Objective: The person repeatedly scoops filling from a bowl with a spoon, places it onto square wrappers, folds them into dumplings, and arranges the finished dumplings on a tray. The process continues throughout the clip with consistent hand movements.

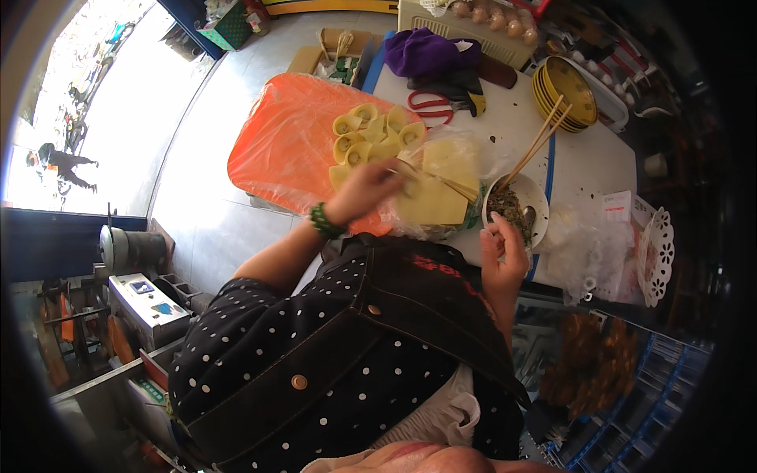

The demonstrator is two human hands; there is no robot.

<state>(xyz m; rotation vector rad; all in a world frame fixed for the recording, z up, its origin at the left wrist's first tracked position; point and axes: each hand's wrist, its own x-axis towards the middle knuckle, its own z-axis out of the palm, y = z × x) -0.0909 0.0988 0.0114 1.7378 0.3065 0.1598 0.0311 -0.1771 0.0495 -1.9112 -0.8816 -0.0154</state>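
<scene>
My left hand, with a green beaded bracelet at the wrist, is blurred over a stack of square yellow food sheets. Whether it grips anything is unclear. Several thin wooden sticks lie across the sheets. Beyond the hand, several filled yellow rolls sit on an orange tray covered with clear plastic. My right hand is at the near rim of a white bowl, fingers loosely curled and nothing visible in them. The bowl contains chopped dark green filling, a metal spoon and wooden chopsticks.
Red-handled scissors and a purple cloth lie at the table's back. Stacked yellow bowls stand back right. Crumpled plastic bags and a white lattice-edged basket are at right. Eggs rest at the far edge.
</scene>
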